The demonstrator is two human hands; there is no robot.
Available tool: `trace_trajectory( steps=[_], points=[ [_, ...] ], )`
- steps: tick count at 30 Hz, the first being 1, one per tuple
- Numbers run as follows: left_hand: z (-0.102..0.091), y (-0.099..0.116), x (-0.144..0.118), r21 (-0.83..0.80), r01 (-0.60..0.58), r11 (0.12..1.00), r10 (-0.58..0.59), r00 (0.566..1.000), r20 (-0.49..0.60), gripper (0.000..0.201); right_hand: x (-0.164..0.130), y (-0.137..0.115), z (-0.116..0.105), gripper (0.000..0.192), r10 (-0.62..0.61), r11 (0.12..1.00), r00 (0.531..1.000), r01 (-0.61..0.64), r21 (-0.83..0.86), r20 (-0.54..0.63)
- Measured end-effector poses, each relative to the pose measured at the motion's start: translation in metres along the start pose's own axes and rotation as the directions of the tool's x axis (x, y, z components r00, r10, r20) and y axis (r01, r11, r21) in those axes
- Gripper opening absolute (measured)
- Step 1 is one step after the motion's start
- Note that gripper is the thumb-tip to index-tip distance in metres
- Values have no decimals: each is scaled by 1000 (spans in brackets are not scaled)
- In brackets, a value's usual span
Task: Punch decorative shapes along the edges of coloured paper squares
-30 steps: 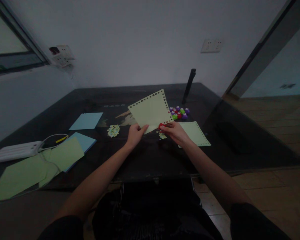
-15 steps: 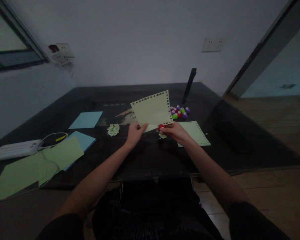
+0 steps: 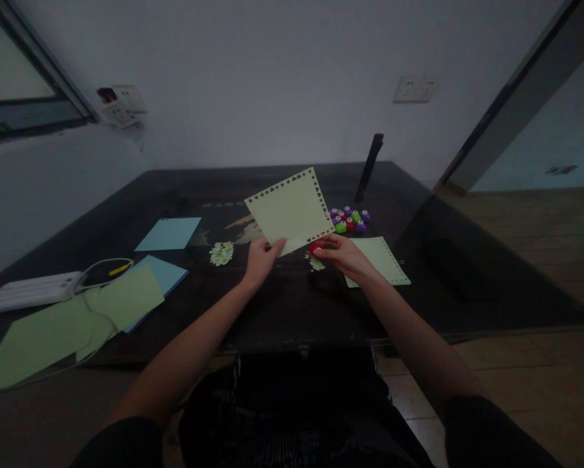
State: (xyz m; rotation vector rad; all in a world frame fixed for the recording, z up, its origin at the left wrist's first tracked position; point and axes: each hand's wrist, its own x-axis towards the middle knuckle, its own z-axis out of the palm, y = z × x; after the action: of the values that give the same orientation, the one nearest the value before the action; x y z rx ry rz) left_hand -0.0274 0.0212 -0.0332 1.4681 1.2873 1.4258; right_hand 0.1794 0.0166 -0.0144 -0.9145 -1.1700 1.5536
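Note:
A pale yellow-green sheet of paper [image 3: 286, 211] is held up tilted above the table, with small shaped holes along its top, its right side and part of the bottom edge. My left hand [image 3: 264, 259] pinches its lower left edge between thumb and fingers. At the lower right edge, my right hand [image 3: 346, 255] is closed round a small red craft punch [image 3: 316, 248]; whether the punch grips the paper cannot be made out. Below it lie a few paper cut-outs [image 3: 317, 263]. Several purple, green and red punches [image 3: 350, 221] are clustered behind the right hand.
Another sheet with a punched edge [image 3: 382, 260] lies right on the dark table [image 3: 292, 318]. To the left are a pile of cut-outs [image 3: 222, 253], blue sheets [image 3: 169, 234], green sheets [image 3: 52, 335] and a white power strip with a cable [image 3: 33, 291]. A black post [image 3: 369, 168] stands behind.
The held sheet has turned counterclockwise and shifted slightly up and left. My right hand with the red craft punch has stayed close to its lower right edge.

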Motion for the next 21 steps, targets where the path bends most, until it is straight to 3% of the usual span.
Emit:
trace_trajectory(
  steps=[7, 16, 21],
  points=[
    [-1, -3, 2, -68, 31, 997, -32, 999, -10, 40, 1, -5, -7, 26, -4, 997, 999, 1, 73, 44],
    [0, -2, 2, -123, 61, 991, -62, 998, 1, 39, 2, -6, -10, 25, 8, 994, 1000, -8, -107, -3],
    [1, 1, 1, -180, 90, 980, -88, 996, 19, 41, 3, -4, -8, 25, -28, 998, 999, 27, -51, -24]
  ],
)
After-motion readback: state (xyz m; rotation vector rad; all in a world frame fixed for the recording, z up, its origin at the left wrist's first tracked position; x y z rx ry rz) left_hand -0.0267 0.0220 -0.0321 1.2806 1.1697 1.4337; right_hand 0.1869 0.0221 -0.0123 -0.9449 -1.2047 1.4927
